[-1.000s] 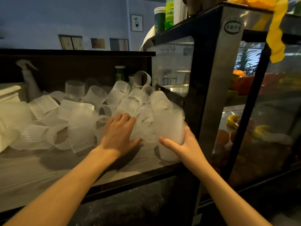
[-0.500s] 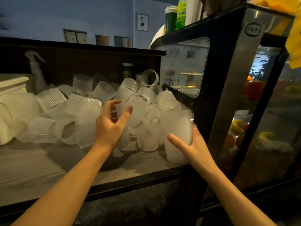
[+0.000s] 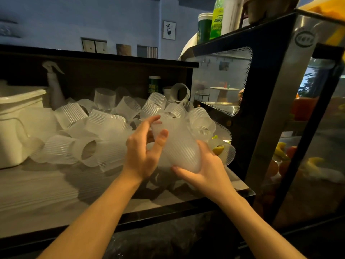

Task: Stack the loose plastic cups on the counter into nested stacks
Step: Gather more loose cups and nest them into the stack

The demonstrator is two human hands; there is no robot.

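Note:
Several loose frosted ribbed plastic cups (image 3: pixel 104 126) lie tumbled in a pile on the counter (image 3: pixel 56 195), from its left side to the display case. My right hand (image 3: pixel 207 171) holds a nested stack of cups (image 3: pixel 182 152) from below, lifted off the counter and tilted toward the left. My left hand (image 3: pixel 144 148) grips a single frosted cup (image 3: pixel 158 128) at the stack's upper end, thumb and fingers around its base. How deep this cup sits in the stack I cannot tell.
A glass display case (image 3: pixel 242 101) with fruit stands hard against the right. A white tub (image 3: pixel 16 120) and a spray bottle (image 3: pixel 54 85) sit at the left back. A dark shelf (image 3: pixel 97 57) overhangs the pile. Green bottles (image 3: pixel 216 19) top the case.
My left hand has picked one cup out of the pile and brought it right to the stack. My right hand has lifted and tilted the stack leftward to meet it.

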